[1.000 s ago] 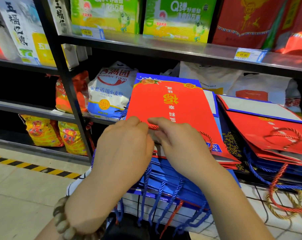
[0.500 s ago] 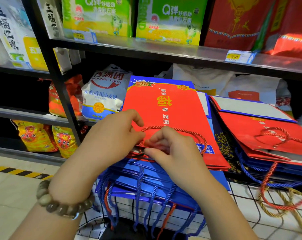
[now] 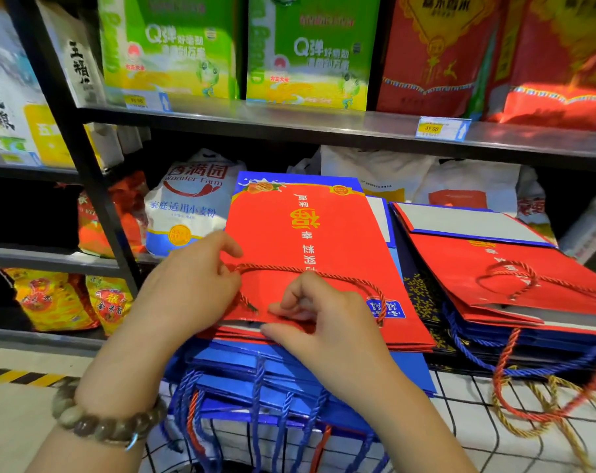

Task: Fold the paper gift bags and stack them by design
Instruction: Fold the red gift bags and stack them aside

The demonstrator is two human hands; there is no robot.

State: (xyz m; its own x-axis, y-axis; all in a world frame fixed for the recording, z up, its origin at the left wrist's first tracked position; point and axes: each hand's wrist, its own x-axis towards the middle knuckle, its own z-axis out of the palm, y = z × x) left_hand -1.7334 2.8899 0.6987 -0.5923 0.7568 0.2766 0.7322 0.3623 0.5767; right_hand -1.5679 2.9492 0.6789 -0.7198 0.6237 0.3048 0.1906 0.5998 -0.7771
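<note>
A flattened red gift bag (image 3: pixel 327 233) with gold characters and a blue top band lies on top of the left stack, over several folded blue bags (image 3: pixel 289 377). Its red rope handle (image 3: pixel 324 274) lies across its face. My left hand (image 3: pixel 190 285) rests at the bag's left edge and pinches the rope end there. My right hand (image 3: pixel 330 322) is at the bag's near edge, fingers curled and pinching it. A second stack with a red bag on top (image 3: pixel 501 268) lies to the right.
The stacks sit on a black wire rack (image 3: pixel 477 448). Blue, red and gold rope handles (image 3: pixel 535 404) hang over its front. Behind stand a flour sack (image 3: pixel 190 206) and white bags (image 3: pixel 426 179). A metal shelf (image 3: pixel 289 122) with green boxes runs overhead.
Over the last second the red bag settled lower onto the left stack and its rope handle now lies across its face. Both hands shifted toward its near edge.
</note>
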